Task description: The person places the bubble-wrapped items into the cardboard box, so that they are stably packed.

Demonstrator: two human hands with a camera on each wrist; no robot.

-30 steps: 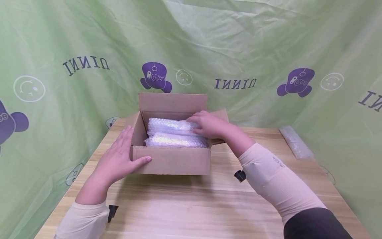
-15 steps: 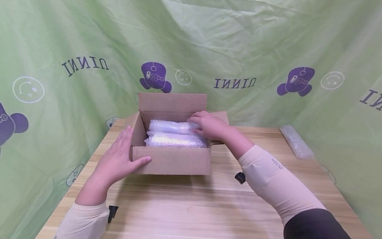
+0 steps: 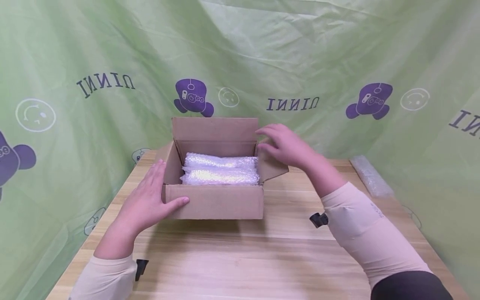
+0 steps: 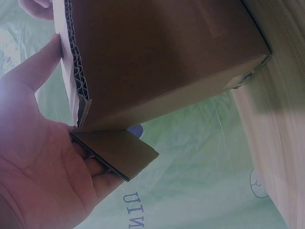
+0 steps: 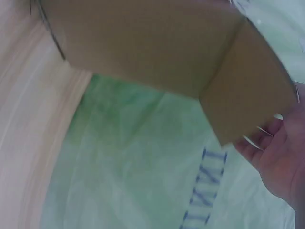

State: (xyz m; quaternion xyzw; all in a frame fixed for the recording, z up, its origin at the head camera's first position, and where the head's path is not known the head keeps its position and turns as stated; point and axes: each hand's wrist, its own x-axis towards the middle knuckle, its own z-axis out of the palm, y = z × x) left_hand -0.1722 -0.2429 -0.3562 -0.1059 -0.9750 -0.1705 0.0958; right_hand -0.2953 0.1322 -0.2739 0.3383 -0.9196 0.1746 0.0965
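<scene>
In the head view, an uncovered cardboard box [image 3: 213, 202] holds two bubble-wrapped bundles side by side, the rear bundle [image 3: 221, 161] and the front bundle [image 3: 221, 176]. What they wrap cannot be made out. My left hand [image 3: 144, 198] rests spread on the box's front left corner, its fingers along the left flap [image 4: 119, 152] and its thumb against the front. At the other side, my right hand [image 3: 286, 146] is by the right flap [image 3: 271, 164], fingers loosely bent over the back right corner. The right wrist view has those fingers partly behind the flap.
A flat strip of bubble wrap [image 3: 371, 176] lies at the table's right edge. The back flap [image 3: 215, 129] of the box stands upright. A green printed curtain [image 3: 232, 54] hangs close around the wooden table [image 3: 240, 266].
My right hand has left the rear bundle and moved up and right, out of the box to the right flap. The bundles sit slightly lower. My left hand has stayed put.
</scene>
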